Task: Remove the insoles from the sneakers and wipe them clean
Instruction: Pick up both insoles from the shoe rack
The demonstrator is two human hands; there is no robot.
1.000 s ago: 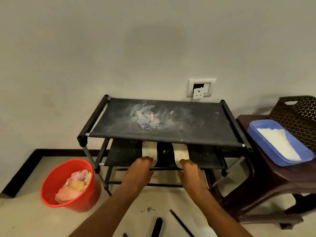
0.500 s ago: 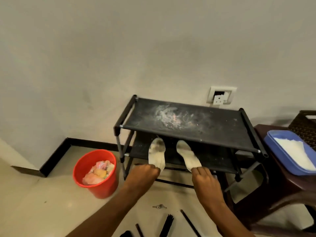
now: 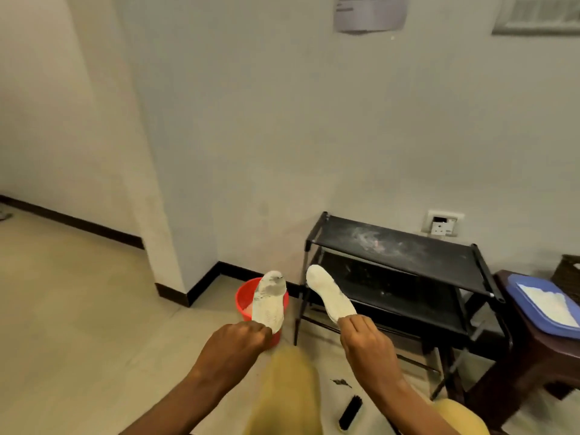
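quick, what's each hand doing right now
Left hand: holding the dirt-smudged white insole by one end.
Right hand: holding the cleaner white insole by one end.

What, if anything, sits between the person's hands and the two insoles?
Nothing visible. The left hand grips the stained insole by one end, and the right hand grips the cleaner insole likewise.

Nothing legible: the sheet [image 3: 370, 12] and the frame [image 3: 536, 14] high on the wall [image 3: 282, 120] are too blurred.

open floor [image 3: 78, 309] left, shoe rack [image 3: 408, 255] right, bucket [image 3: 243, 301] ahead
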